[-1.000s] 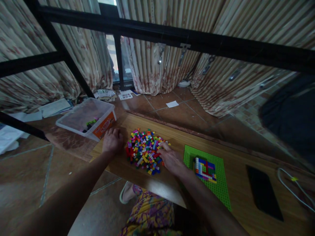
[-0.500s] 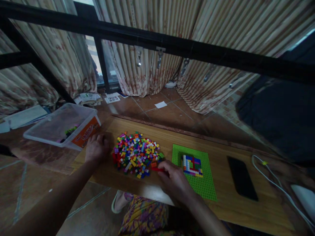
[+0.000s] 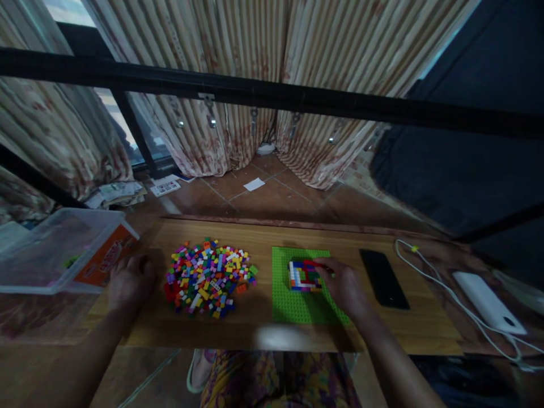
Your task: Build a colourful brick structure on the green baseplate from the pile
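Observation:
My right hand (image 3: 344,283) pinches a red brick (image 3: 313,263) over the far right part of a small building-brick structure (image 3: 304,285). That structure has white, blue, red and yellow bricks and stands on a green baseplate (image 3: 285,306). My fingers partly hide the contact between the red brick and the bricks below. On the table's left end rests my left hand (image 3: 130,283), its fingers loosely bent and thumb apart, with nothing seen in it. Between the hands spreads a pile of loose coloured bricks (image 3: 208,277).
A clear plastic box (image 3: 63,249) with an orange label stands left of the wooden table (image 3: 191,334). A black phone (image 3: 385,279) lies right of the baseplate. Farther right are a white cable (image 3: 446,280) and a white power bank (image 3: 488,303). A dark rail (image 3: 272,90) crosses beyond.
My right hand has carried the red brick from the pile's right edge to the structure on the baseplate. The head view has turned right; my left hand still rests at the table's left end.

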Available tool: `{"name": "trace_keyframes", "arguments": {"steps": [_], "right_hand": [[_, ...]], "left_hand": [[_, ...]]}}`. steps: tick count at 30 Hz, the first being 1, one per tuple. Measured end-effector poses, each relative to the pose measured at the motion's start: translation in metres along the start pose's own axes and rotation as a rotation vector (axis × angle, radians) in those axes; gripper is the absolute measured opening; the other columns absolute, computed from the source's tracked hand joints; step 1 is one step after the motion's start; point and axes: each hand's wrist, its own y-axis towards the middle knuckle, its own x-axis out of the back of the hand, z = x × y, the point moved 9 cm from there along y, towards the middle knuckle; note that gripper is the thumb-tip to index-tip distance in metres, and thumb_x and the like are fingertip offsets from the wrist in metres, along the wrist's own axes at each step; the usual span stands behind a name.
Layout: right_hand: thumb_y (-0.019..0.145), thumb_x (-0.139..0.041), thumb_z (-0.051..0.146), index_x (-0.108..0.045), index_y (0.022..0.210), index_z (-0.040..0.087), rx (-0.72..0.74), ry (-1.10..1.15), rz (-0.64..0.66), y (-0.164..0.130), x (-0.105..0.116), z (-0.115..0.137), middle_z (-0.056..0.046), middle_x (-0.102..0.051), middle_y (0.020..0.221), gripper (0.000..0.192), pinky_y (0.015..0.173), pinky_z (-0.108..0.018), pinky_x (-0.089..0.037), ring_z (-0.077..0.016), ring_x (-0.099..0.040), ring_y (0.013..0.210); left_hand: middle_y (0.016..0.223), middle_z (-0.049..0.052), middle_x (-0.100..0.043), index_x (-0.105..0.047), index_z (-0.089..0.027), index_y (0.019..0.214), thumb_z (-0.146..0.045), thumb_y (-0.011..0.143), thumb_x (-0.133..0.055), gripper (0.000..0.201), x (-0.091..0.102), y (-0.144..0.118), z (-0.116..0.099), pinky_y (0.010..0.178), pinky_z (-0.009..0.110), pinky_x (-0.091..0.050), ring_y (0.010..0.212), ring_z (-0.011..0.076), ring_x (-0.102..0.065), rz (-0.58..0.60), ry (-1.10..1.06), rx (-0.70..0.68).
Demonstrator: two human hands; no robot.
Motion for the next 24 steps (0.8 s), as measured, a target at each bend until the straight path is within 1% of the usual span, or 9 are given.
{"name": "trace_keyframes", "arguments": {"steps": [4, 6, 9, 11, 13, 16, 18, 21, 24], "right_hand": [[0.087, -0.053, 0.026, -0.071, 0.094, 0.021, 0.034, -0.044, 0.065, 0.014, -0.014, 0.000, -0.006, -0.072, 0.098, 0.020, 0.086, -0.037, -0.049, -0.0218, -0.065, 0.094], [0.088, -0.054, 0.024, -0.071, 0.095, 0.022, 0.087, -0.072, 0.102, 0.020, -0.022, 0.004, -0.005, -0.072, 0.097, 0.018, 0.087, -0.036, -0.047, -0.0216, -0.063, 0.095], [0.089, -0.055, 0.023, -0.071, 0.095, 0.023, 0.134, -0.102, 0.132, 0.024, -0.032, 0.009, -0.004, -0.071, 0.096, 0.018, 0.087, -0.035, -0.045, -0.0207, -0.061, 0.095], [0.089, -0.056, 0.022, -0.072, 0.094, 0.023, 0.143, -0.112, 0.149, 0.025, -0.037, 0.011, -0.004, -0.071, 0.096, 0.017, 0.087, -0.034, -0.044, -0.0205, -0.060, 0.096], [0.088, -0.057, 0.020, -0.072, 0.094, 0.023, 0.147, -0.119, 0.171, 0.024, -0.041, 0.012, -0.003, -0.071, 0.095, 0.017, 0.087, -0.033, -0.043, -0.0202, -0.060, 0.095], [0.088, -0.056, 0.019, -0.073, 0.094, 0.024, 0.127, -0.119, 0.208, 0.024, -0.043, 0.010, -0.003, -0.071, 0.095, 0.019, 0.087, -0.033, -0.043, -0.0199, -0.061, 0.094], [0.088, -0.055, 0.019, -0.073, 0.095, 0.024, 0.093, -0.112, 0.233, 0.025, -0.043, 0.008, -0.003, -0.072, 0.094, 0.019, 0.085, -0.032, -0.044, -0.0197, -0.062, 0.092], [0.087, -0.056, 0.018, -0.073, 0.095, 0.024, 0.058, -0.088, 0.267, 0.026, -0.042, 0.005, -0.003, -0.073, 0.094, 0.020, 0.082, -0.031, -0.046, -0.0190, -0.065, 0.088], [0.086, -0.057, 0.017, -0.073, 0.096, 0.024, 0.063, -0.034, 0.272, 0.028, -0.041, 0.006, -0.002, -0.074, 0.096, 0.020, 0.083, -0.030, -0.047, -0.0186, -0.067, 0.087]], "left_hand": [[0.118, -0.001, -0.064, -0.059, -0.031, 0.099, -0.045, 0.076, -0.042, 0.032, 0.016, -0.004, 0.011, 0.092, 0.057, -0.047, 0.113, 0.0345, -0.056, -0.093, -0.152, 0.079], [0.124, -0.006, -0.062, -0.058, -0.035, 0.101, -0.046, 0.076, -0.044, 0.031, 0.034, -0.008, 0.002, 0.093, 0.060, -0.046, 0.116, 0.0350, -0.055, -0.196, -0.222, 0.030], [0.129, -0.006, -0.059, -0.058, -0.036, 0.108, -0.042, 0.077, -0.049, 0.032, 0.062, -0.021, -0.038, 0.102, 0.055, -0.043, 0.121, 0.0307, -0.053, -0.343, -0.315, -0.104], [0.118, 0.000, -0.065, -0.061, -0.029, 0.106, -0.042, 0.079, -0.050, 0.032, 0.065, -0.031, -0.074, 0.096, 0.049, -0.048, 0.108, 0.0270, -0.060, -0.337, -0.391, -0.086], [0.104, 0.005, -0.069, -0.063, -0.021, 0.103, -0.042, 0.080, -0.052, 0.033, 0.044, -0.041, -0.126, 0.089, 0.043, -0.052, 0.097, 0.0248, -0.064, -0.145, -0.560, -0.131], [0.102, 0.006, -0.070, -0.065, -0.020, 0.099, -0.037, 0.081, -0.054, 0.027, -0.004, -0.067, -0.215, 0.093, 0.039, -0.050, 0.098, 0.0218, -0.064, 0.184, -0.823, -0.256], [0.099, 0.006, -0.071, -0.066, -0.020, 0.098, -0.035, 0.081, -0.055, 0.025, -0.038, -0.084, -0.261, 0.090, 0.035, -0.052, 0.095, 0.0201, -0.066, 0.351, -1.001, -0.254], [0.099, 0.006, -0.071, -0.066, -0.021, 0.099, -0.033, 0.080, -0.058, 0.024, -0.081, -0.103, -0.306, 0.087, 0.032, -0.053, 0.092, 0.0181, -0.067, 0.547, -1.162, -0.215], [0.095, 0.004, -0.072, -0.067, -0.022, 0.098, -0.032, 0.079, -0.062, 0.022, -0.105, -0.109, -0.325, 0.084, 0.030, -0.053, 0.088, 0.0170, -0.067, 0.624, -1.218, -0.163]]}}
